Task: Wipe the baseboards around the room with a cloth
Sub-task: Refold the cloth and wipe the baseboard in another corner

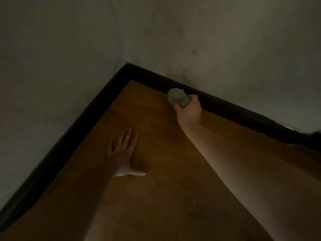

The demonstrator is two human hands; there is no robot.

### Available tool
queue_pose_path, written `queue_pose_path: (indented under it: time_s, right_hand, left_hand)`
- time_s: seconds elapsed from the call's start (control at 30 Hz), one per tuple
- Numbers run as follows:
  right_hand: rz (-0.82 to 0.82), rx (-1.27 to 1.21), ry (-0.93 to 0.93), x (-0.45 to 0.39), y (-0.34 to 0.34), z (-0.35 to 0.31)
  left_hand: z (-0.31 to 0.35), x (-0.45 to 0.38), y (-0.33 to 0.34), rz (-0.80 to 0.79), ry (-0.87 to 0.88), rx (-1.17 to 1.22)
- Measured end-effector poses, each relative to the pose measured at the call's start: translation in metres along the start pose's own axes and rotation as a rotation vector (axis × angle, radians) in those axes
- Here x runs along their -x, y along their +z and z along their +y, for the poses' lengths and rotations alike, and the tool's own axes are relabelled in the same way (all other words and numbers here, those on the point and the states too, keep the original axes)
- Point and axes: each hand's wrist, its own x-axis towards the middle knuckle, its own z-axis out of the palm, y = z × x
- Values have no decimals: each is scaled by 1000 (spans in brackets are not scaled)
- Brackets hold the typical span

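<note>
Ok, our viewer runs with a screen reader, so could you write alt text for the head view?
The right hand grips a balled grey cloth against the dark baseboard near a room corner. The left hand lies flat, fingers spread, on the wooden floor. Pale walls rise above the baseboard in dim light.

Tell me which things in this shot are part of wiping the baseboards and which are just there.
Part of the job:
- cloth, bunched in the right hand
- dark baseboard, with the cloth against it

Just there:
- wooden floor
- left hand, flat on the floor
- walls
</note>
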Motion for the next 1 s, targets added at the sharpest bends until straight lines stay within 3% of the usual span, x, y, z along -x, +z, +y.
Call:
queue_pose_path:
  time_s: [0.63, 0.87, 1.0]
  right_hand:
    - [-140, 0, 3, -48, 164, -110]
    - [-79, -4, 176, -47, 143, -100]
    - [-30, -14, 181, -42, 108, -71]
  left_hand:
    - [-1, -3, 2, -33, 18, 55]
    - [1, -1, 1, -23, 21, 88]
    - [2, 1, -1, -30, 12, 81]
